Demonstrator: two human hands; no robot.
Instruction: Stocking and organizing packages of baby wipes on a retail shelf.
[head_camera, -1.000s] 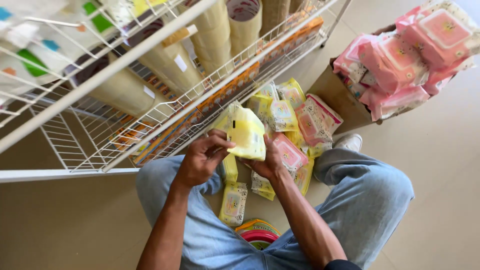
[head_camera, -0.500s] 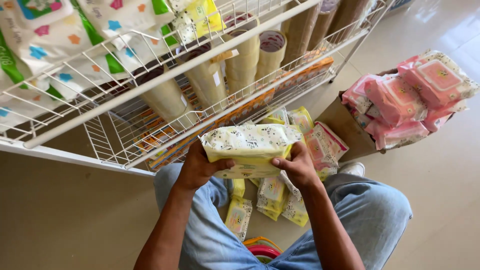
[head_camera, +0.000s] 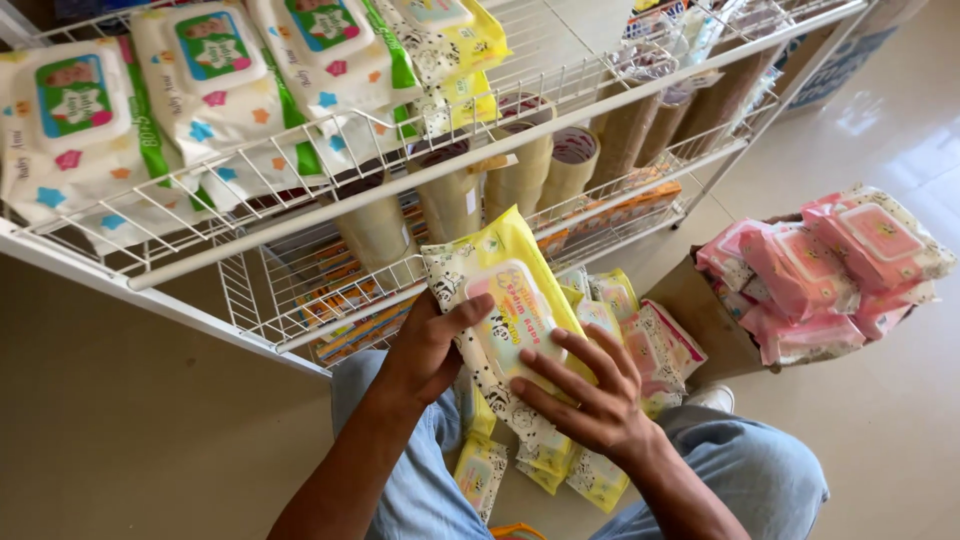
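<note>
A yellow wet-wipe pack (head_camera: 505, 305) with a black-and-white panda border is lifted in front of the white wire shelf rack (head_camera: 300, 215). My left hand (head_camera: 430, 345) grips its left edge, thumb across the front. Spread flat over its lower front lies my right hand (head_camera: 590, 395), fingers apart. More yellow packs (head_camera: 600, 315) sit in a pile on the floor between my knees, partly hidden behind the held pack.
Green-and-white wipe packs (head_camera: 210, 75) fill the rack's upper shelf, with yellow packs (head_camera: 450, 40) beside them. Brown tape rolls (head_camera: 520, 170) stand on the lower shelf. A cardboard box (head_camera: 700, 320) of pink packs (head_camera: 830, 265) stands to the right on the tiled floor.
The pack has turned from flat and sideways to upright with its front facing me. My right hand shifted from its end onto its front. The view tilted up to the upper shelf.
</note>
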